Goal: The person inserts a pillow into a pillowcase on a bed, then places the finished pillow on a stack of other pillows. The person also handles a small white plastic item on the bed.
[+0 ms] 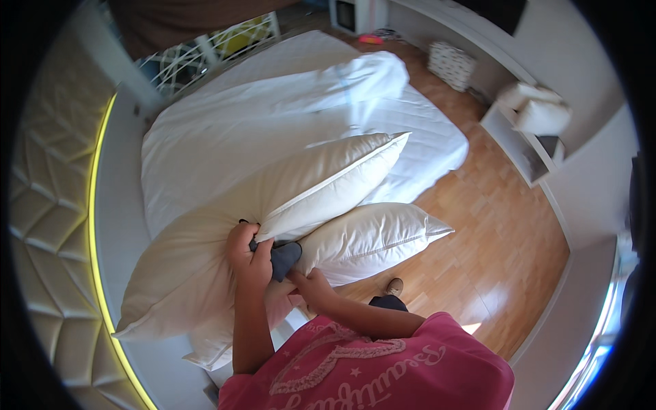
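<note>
My left hand (250, 253) grips the pinched middle edge of a large cream pillow (205, 241). This pillow spreads to both sides of my fist, over the near part of the bed. Lower and to the right, my right hand (313, 292) grasps the near edge of a second cream pillow (369, 238), which sticks out over the floor. Between my hands is a dark grey piece (285, 260) with a rounded end; I cannot tell what it is. A white-covered mattress (189, 154) lies beyond the pillows, with a bunched white sheet (307, 92) across it.
On the left is a padded headboard panel (41, 215) with a yellow light strip (93, 195). At right, a white wall shelf (517, 148) bears white bundles (543, 110). A patterned white box (451, 65) stands on the wooden floor (476, 225). My shoe (394, 287) shows below.
</note>
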The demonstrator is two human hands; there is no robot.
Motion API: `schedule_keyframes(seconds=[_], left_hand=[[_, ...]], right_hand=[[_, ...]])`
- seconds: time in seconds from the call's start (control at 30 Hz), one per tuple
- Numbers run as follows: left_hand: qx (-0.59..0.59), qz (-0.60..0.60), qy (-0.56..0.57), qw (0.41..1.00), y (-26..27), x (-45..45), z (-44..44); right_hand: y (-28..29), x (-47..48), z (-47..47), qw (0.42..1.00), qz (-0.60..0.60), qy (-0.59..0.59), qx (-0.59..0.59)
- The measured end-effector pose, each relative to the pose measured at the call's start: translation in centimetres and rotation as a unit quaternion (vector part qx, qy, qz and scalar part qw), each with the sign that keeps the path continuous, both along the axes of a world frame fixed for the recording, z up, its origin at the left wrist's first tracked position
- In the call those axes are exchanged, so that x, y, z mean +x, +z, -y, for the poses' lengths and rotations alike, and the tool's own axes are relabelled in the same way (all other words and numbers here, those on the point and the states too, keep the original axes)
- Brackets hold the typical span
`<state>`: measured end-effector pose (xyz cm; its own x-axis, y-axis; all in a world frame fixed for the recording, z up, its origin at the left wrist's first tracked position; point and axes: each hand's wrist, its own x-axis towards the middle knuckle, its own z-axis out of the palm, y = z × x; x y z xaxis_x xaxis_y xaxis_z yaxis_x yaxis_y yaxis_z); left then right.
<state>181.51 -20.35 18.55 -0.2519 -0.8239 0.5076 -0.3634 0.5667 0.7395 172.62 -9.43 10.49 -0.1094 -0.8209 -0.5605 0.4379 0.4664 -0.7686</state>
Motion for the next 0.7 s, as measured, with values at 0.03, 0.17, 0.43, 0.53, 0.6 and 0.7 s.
schedule_keyframes(seconds=[0.03,0.17,0.43,0.53,0.6,0.7], left_hand=[[-0.016,0.011,-0.031,0.999,0.9,-2.8,-1.2],[-0.084,0.026,-0.124,0.988,3.6,-14.7,-6.1],[-0.02,0.065,-0.269,0.961,1.9,-47.8,-17.8],[-0.003,0.055,-0.332,0.942,-0.1,-57.0,-19.9],[0.013,0.054,-0.374,0.926,-1.0,-62.6,-20.8],[0.031,0.034,-0.43,0.902,-3.2,-71.7,-23.8]], right_hand=[[0.5,-2.4,-1.6,0.999,0.033,-0.028,-0.028],[0.6,-11.1,-5.8,0.976,0.098,-0.162,-0.103],[-2.7,-40.1,-18.3,0.937,0.076,-0.313,-0.133],[-4.3,-48.0,-21.1,0.923,0.027,-0.371,-0.096],[-5.1,-52.8,-22.4,0.903,0.025,-0.42,-0.087],[-7.1,-60.3,-25.1,0.847,-0.008,-0.517,-0.12]])
